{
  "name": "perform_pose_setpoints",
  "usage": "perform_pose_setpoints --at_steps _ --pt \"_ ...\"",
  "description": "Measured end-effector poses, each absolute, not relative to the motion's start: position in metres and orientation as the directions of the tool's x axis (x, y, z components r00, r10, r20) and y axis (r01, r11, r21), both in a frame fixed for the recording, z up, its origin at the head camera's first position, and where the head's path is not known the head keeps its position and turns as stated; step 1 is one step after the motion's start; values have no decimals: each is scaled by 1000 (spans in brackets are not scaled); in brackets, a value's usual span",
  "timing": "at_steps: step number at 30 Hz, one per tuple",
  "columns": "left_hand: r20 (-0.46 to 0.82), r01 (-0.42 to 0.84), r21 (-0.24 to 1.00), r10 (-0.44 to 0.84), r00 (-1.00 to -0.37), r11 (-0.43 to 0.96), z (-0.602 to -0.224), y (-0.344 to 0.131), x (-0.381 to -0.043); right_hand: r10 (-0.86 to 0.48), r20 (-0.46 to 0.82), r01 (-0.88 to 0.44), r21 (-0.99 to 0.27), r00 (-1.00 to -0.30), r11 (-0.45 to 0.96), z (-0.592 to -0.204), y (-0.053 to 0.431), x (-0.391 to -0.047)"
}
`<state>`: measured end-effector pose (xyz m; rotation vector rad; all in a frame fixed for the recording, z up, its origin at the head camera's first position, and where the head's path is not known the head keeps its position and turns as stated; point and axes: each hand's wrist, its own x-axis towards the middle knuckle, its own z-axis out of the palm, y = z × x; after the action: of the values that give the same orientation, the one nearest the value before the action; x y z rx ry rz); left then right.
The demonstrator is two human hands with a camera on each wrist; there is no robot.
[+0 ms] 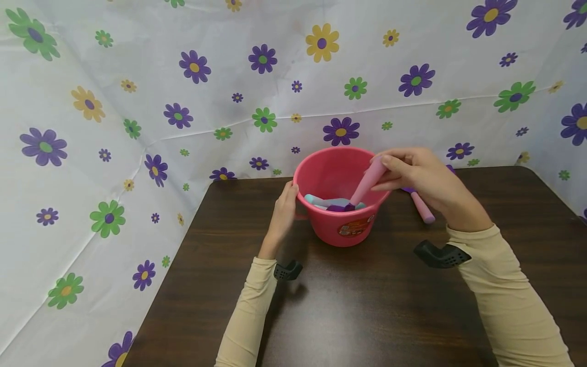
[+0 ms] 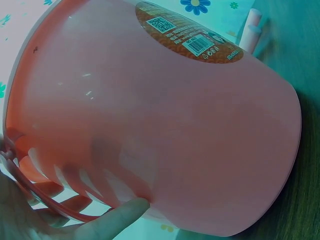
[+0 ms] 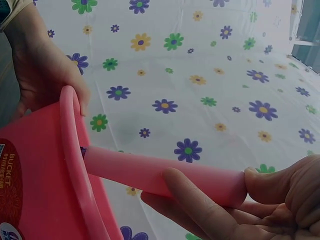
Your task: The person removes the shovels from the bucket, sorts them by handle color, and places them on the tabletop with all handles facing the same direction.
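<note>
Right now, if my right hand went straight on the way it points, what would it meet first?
Your right hand would probably meet the round pink plastic bucket first, though depth is hard to judge.

bucket [image 1: 326,227]: pinkish red | slanted handle [image 1: 368,179] partly in bucket: pink | inner handles [image 1: 317,200] in bucket: pale aqua | bench [image 1: 357,311] under bucket: dark brown | backdrop [image 1: 151,81] behind bucket: white, purple-green-yellow flowers

A dark-brown wood-grain table [image 1: 348,316] is showing rounded far corners, its glossy top catching a soft patch of light. A creased white sheet [image 1: 151,76] printed with purple, green and yellow daisies is hanging behind it, while a pale-framed bluish panel [image 3: 306,55] is peeking in beyond, blurred.
</note>
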<state>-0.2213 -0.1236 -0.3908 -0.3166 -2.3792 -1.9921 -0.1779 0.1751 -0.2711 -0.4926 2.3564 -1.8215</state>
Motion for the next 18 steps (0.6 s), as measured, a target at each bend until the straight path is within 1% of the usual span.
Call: perform_pose_setpoints --at_steps 5,12,15,18 --pt "147 169 972 140 -979 163 -390 -123 -221 -335 126 -207 -954 -934 217 -270 180 -177" --pt "149 169 972 125 -981 162 -390 -122 -223 -325 178 -239 -958 -929 158 -269 185 -176" --pt "156 175 971 124 -980 164 -390 -122 -222 -315 207 -240 -968 -926 71 -269 186 -175" --pt "165 185 969 126 -978 166 -390 -122 -222 -323 254 -252 -967 -912 -48 -270 187 -175"
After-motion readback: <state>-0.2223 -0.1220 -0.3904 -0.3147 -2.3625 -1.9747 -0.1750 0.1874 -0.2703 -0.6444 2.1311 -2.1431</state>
